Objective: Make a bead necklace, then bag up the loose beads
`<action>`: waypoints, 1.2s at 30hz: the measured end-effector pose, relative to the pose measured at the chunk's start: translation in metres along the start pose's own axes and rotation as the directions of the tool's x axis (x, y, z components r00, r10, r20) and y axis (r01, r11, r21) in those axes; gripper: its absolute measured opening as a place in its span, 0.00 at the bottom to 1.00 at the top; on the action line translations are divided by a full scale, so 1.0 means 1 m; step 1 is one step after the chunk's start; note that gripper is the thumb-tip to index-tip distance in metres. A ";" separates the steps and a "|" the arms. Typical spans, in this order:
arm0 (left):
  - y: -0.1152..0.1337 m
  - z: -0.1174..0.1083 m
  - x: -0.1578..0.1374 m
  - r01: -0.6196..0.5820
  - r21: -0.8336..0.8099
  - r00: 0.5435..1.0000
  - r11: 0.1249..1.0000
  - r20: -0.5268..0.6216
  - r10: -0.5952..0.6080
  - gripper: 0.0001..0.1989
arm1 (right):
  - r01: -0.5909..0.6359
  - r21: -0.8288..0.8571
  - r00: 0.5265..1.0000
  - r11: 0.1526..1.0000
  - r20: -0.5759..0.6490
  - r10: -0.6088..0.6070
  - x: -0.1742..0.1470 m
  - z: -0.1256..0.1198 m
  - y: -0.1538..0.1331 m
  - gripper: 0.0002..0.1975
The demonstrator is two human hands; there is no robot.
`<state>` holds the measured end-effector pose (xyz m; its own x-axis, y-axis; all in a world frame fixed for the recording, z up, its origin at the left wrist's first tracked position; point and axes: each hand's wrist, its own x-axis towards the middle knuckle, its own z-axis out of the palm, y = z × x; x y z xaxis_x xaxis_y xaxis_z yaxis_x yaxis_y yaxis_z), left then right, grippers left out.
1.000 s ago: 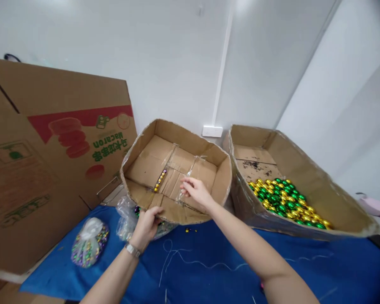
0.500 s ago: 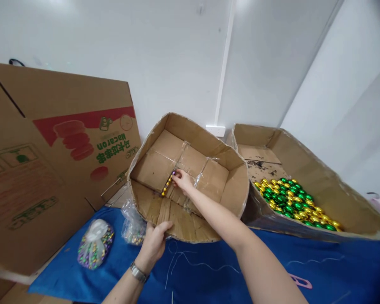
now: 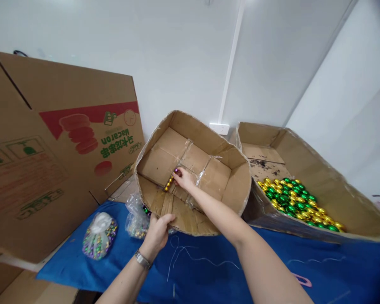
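My left hand grips the near rim of a worn, open cardboard box, which is tilted toward me on the blue cloth. My right hand reaches inside it and pinches the end of a short string of gold and purple beads lying on the box floor. Clear tape strips cross the inside of the box.
A second cardboard box at the right holds several shiny green and gold egg-shaped beads. Two clear bags of mixed beads lie at the left on the blue cloth. A large printed carton leans at the left. White thread lies on the cloth.
My right hand moved left from the tape strip to the bead string and took hold of its end. The box tipped up toward me; my left hand stays on its rim.
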<state>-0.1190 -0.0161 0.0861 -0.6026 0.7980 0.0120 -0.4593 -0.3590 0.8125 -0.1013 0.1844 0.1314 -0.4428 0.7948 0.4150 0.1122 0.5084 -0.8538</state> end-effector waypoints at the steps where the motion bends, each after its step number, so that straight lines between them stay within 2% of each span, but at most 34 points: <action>1: 0.000 0.000 0.000 0.001 0.000 1.000 1.000 0.007 -0.001 0.24 | 0.011 -0.011 1.000 1.000 0.008 -0.011 0.001 0.000 0.000 0.09; 8: 0.004 0.002 0.001 -0.014 -0.013 1.000 1.000 0.015 0.014 0.24 | 0.076 -0.092 0.993 0.993 0.096 -0.067 -0.005 0.012 0.001 0.02; 12: 0.005 0.001 0.004 -0.013 -0.029 1.000 0.999 0.012 0.013 0.26 | 0.064 -0.101 0.987 0.993 0.155 -0.048 -0.017 0.017 0.002 0.06; 16: 0.006 0.003 0.003 -0.018 -0.038 1.000 0.999 0.004 0.018 0.26 | 0.048 -0.121 0.984 0.991 0.174 -0.026 -0.024 0.013 -0.002 0.17; 19: 0.006 0.006 0.002 -0.008 -0.048 1.000 0.999 0.010 0.009 0.27 | 0.163 -0.263 0.979 0.951 0.159 -0.124 -0.030 0.009 -0.007 0.14; 22: 0.005 0.008 0.003 0.001 -0.069 1.000 0.998 0.013 0.000 0.29 | 0.307 -0.406 0.943 0.861 0.249 -0.219 -0.036 0.005 -0.011 0.14; 25: 0.005 0.008 0.005 0.006 -0.076 1.000 0.997 0.006 -0.006 0.29 | 0.376 -0.401 0.910 0.835 0.328 -0.253 -0.042 0.006 -0.012 0.10; 30: 0.008 0.006 0.009 -0.009 -0.084 1.000 0.996 0.015 0.010 0.27 | 0.465 -0.341 0.870 0.817 0.347 -0.351 -0.048 0.010 -0.013 0.03; 32: 0.011 0.006 0.012 -0.016 -0.080 1.000 0.997 0.006 0.016 0.24 | 0.419 -0.316 0.889 0.851 0.330 -0.316 -0.047 0.007 -0.019 0.02; 33: 0.013 0.007 0.014 -0.020 -0.069 1.000 0.997 -0.012 0.019 0.22 | 0.353 -0.272 0.914 0.895 0.303 -0.268 -0.046 0.003 -0.024 0.01; 35: 0.020 0.008 0.020 -0.022 -0.043 0.998 0.999 -0.053 0.019 0.18 | 0.125 -0.067 0.966 0.990 0.234 -0.106 -0.044 -0.012 -0.039 0.06; 36: 0.024 0.009 0.024 -0.021 -0.032 0.997 0.999 -0.072 0.019 0.16 | -0.009 0.090 0.977 0.996 0.214 -0.011 -0.046 -0.022 -0.049 0.08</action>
<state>-0.1389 -0.0009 0.1117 -0.6565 0.7542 -0.0148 -0.4673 -0.3912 0.7929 -0.0673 0.1304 0.1615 -0.6239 0.7001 0.3472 0.0356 0.4693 -0.8823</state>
